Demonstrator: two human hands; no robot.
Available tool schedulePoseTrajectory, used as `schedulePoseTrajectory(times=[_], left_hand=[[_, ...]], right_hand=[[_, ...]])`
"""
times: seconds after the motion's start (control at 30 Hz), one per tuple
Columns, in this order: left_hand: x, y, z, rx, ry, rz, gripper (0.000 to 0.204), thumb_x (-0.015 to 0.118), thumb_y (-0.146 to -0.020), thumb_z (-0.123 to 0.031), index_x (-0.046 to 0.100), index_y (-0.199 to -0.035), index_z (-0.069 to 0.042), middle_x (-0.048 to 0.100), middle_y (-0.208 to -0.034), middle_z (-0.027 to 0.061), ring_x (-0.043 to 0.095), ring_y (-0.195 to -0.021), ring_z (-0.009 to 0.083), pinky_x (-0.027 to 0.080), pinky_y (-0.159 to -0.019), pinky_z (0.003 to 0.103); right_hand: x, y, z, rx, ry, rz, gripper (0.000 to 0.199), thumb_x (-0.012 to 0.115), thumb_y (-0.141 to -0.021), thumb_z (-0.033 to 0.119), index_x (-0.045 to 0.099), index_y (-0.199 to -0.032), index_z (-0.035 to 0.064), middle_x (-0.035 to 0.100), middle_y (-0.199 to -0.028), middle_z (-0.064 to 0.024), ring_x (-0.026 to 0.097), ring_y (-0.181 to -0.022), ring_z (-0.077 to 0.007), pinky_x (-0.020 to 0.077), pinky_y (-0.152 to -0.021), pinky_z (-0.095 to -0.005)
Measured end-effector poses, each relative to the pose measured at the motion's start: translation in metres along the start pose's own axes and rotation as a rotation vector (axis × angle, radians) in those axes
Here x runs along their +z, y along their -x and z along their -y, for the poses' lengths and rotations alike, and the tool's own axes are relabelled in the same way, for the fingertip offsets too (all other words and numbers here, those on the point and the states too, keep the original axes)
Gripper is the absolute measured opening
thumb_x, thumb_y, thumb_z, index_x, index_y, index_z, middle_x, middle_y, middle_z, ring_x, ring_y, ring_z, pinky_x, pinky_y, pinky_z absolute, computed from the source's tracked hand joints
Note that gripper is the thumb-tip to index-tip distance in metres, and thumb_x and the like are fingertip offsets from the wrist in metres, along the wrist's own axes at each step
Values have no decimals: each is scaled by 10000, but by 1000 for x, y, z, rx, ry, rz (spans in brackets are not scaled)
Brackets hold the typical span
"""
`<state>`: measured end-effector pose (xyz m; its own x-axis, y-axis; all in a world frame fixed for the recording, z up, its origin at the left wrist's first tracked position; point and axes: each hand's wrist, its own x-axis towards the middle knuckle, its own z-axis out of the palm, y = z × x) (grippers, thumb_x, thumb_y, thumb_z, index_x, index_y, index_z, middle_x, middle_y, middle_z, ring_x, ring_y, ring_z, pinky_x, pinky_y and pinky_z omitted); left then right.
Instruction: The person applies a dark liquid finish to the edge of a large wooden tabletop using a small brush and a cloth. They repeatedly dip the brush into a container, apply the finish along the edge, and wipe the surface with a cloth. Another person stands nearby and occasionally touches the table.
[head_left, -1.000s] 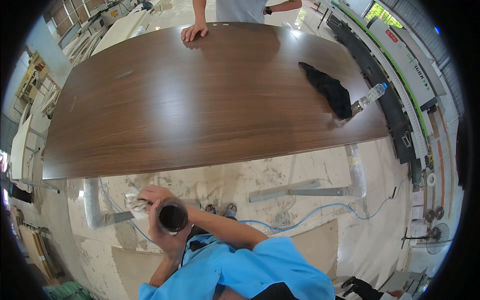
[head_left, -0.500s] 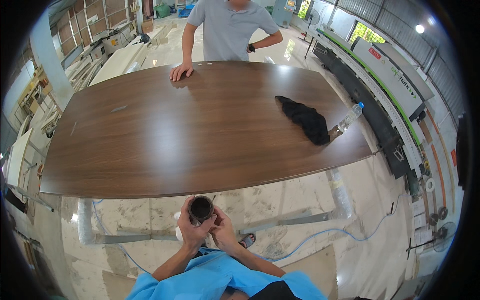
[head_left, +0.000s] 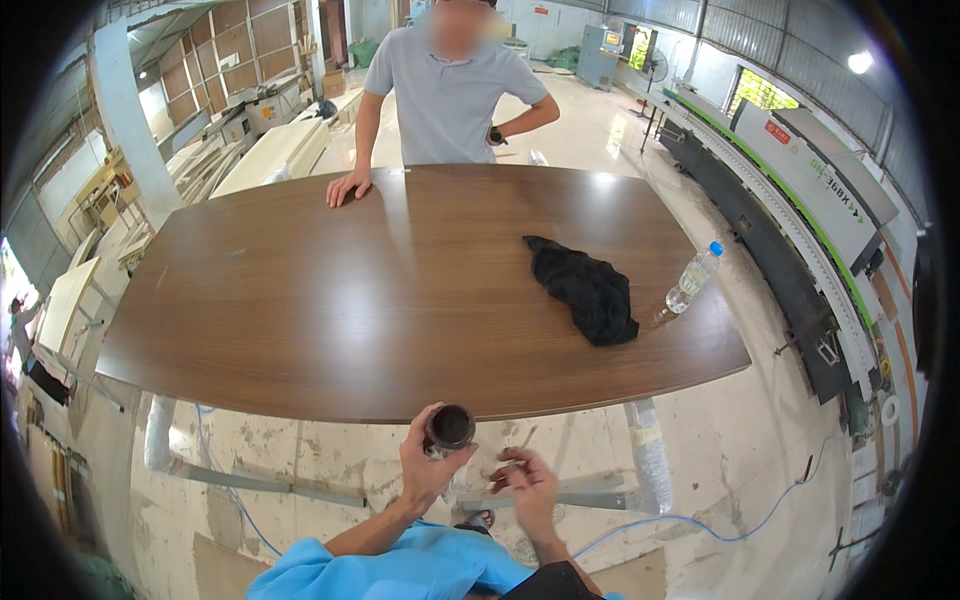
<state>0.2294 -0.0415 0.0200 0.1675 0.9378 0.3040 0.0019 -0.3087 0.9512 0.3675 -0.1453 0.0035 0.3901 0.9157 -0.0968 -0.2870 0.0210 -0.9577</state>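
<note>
My left hand [head_left: 424, 468] is wrapped round a small round jar [head_left: 449, 430] with a dark inside, held close to the near edge of the wooden tabletop [head_left: 400, 300]. To the right, apart from the jar, is my right hand [head_left: 532, 490], its fingers bent together and dark at the tips. A thin stick-like tool [head_left: 530, 436] juts up from those fingers; blur hides its exact kind. A black cloth [head_left: 585, 292] lies crumpled on the right half of the tabletop.
A clear water bottle with a blue cap [head_left: 693, 278] stands at the right end of the tabletop. Across it, a person in a grey shirt [head_left: 450, 110] rests one hand on the far edge. A long machine [head_left: 780, 220] flanks the right side. A blue hose [head_left: 690, 520] crosses the floor.
My right hand has drawn away from the jar to the right, with the thin tool. The jar has shifted slightly right in my left hand. The view has tilted up.
</note>
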Motion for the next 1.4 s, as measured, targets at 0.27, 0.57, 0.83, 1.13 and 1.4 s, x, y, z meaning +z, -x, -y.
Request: schedulePoseTrajectory(times=[0.27, 0.57, 0.83, 1.13, 1.4], left_hand=[[26, -10, -5, -38, 75, 147, 763, 845, -717, -98, 458, -1370, -23, 650, -1165, 141, 643, -1012, 190, 515, -875, 312], [14, -25, -6, -45, -4, 318, 780, 809, -702, -3, 436, -1386, -34, 625, -1163, 106, 632, -1064, 203, 511, -936, 321], [-10, -38, 10, 67, 30, 347, 786, 815, -640, 9, 502, -1353, -96, 629, -1085, 120, 666, -939, 229, 554, -779, 309], [-30, -40, 28, -82, -4, 544, 791, 826, -667, 15, 458, -1367, -13, 614, -1180, 140, 626, -1081, 218, 509, -938, 337], [-17, -31, 28, -275, -43, 537, 769, 819, -707, 1, 438, -1374, -31, 631, -1185, 116, 612, -1085, 190, 485, -962, 331]], right_hand=[[-40, -18, 102, -351, 685, -69, 276, 556, -893, -41, 509, -1164, -27, 699, -816, -117, 660, -652, -161, 543, -658, -287], [21, -31, 150, -759, 1335, 96, 170, 718, -706, 17, 671, -868, 33, 553, -721, -57, 524, -645, -225, 422, -552, -344], [58, -45, 128, -709, 1514, 193, 201, 711, -691, 24, 644, -880, 47, 510, -736, -58, 503, -673, -246, 405, -587, -362], [64, -15, 115, -389, 1470, 41, 86, 693, -784, 33, 663, -864, 44, 551, -691, -79, 533, -622, -266, 419, -564, -372], [26, 2, 48, -293, 1073, -188, 88, 699, -800, 52, 671, -880, 28, 614, -681, -108, 586, -601, -275, 454, -542, -367]])
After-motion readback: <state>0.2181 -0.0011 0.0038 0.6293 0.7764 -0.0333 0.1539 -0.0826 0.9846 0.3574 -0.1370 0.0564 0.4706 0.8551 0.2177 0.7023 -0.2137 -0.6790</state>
